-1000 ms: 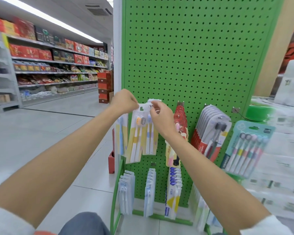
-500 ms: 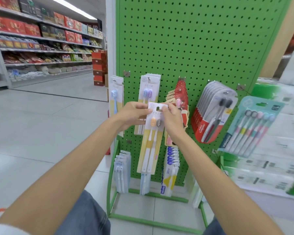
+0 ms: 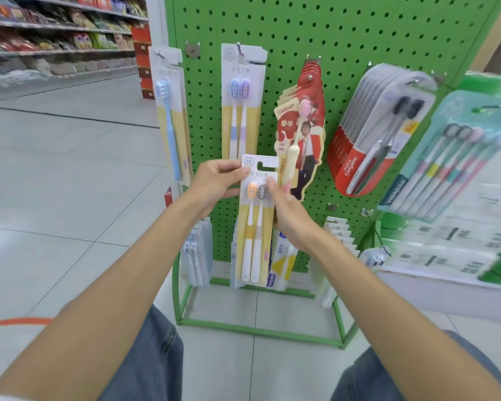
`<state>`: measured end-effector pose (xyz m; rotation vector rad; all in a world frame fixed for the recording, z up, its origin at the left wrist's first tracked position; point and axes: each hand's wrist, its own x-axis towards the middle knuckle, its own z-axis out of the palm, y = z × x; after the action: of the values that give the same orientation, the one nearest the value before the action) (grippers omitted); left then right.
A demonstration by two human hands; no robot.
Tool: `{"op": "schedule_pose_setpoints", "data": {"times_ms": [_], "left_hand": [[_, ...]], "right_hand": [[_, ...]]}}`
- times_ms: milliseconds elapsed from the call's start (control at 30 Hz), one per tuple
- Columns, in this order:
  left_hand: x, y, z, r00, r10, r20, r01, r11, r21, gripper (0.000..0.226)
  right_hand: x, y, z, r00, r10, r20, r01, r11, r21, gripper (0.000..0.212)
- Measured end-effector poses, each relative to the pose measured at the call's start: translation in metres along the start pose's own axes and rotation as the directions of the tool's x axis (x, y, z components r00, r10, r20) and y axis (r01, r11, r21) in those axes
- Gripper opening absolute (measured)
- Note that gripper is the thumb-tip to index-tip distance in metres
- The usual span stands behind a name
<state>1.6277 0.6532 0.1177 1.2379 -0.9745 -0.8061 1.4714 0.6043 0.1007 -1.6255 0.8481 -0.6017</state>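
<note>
Green pegboard (image 3: 344,33) stands on a green frame (image 3: 258,331) on the tiled floor (image 3: 70,183). Both hands hold one toothbrush pack (image 3: 255,241) upright in front of the pegboard's lower middle, on no hook. The pack is a yellow and white card with two brushes, one with an orange head and one with a grey head, and a slotted hang tab on top.

Left hand (image 3: 217,180) pinches the pack's top left corner, thumb on the front of the card. Right hand (image 3: 287,215) grips the pack's right edge, thumb just beside the grey brush head.

On the pegboard's upper hooks:
- Directly above the held pack, a similar pack with two purple brushes (image 3: 242,102); the held pack's tab overlaps its lower end in view.
- At the left edge, a blue brush pack (image 3: 171,117).
- Right of the held pack, a stack of red packs (image 3: 301,134), just behind the right hand's fingers.
- Further right, a fanned stack of red and clear packs (image 3: 379,131) with dark brushes.
- At the right edge, a teal five-brush pack (image 3: 451,157), blurred.

Low on the pegboard hang small white packs (image 3: 197,253), plus more behind the held pack. Store shelves (image 3: 55,30) run far to the left of the pegboard. The person's jeans (image 3: 154,351) show near the bottom of the view, in front of the frame.
</note>
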Motion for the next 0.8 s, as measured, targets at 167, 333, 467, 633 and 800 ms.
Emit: {"op": "schedule_pose_setpoints", "data": {"times_ms": [167, 333, 467, 633, 800], "left_hand": [[-0.005, -0.017, 0.000, 0.998, -0.012, -0.058, 0.012, 1.000, -0.008, 0.011], [-0.010, -0.020, -0.002, 0.988, -0.028, -0.150, 0.023, 0.999, -0.035, 0.012], [-0.012, -0.020, -0.010, 0.973, -0.049, -0.225, 0.025, 0.994, -0.108, 0.018], [-0.011, -0.026, -0.017, 0.972, -0.079, -0.223, 0.040, 0.984, -0.173, 0.022], [-0.012, -0.028, -0.011, 0.971, -0.019, -0.237, 0.012, 0.999, -0.034, 0.020]], "right_hand": [[-0.005, 0.024, -0.009, 0.996, 0.010, 0.092, -0.015, 0.998, 0.056, 0.045], [-0.020, 0.059, -0.015, 0.966, 0.103, 0.237, -0.076, 0.990, -0.120, 0.031], [-0.030, 0.077, -0.014, 0.934, 0.152, 0.323, -0.115, 0.985, -0.132, 0.031], [-0.036, 0.095, -0.005, 0.942, 0.128, 0.312, -0.053, 0.970, -0.238, 0.029], [-0.041, 0.103, 0.003, 0.972, -0.012, 0.233, 0.105, 0.914, -0.391, 0.024]]}}
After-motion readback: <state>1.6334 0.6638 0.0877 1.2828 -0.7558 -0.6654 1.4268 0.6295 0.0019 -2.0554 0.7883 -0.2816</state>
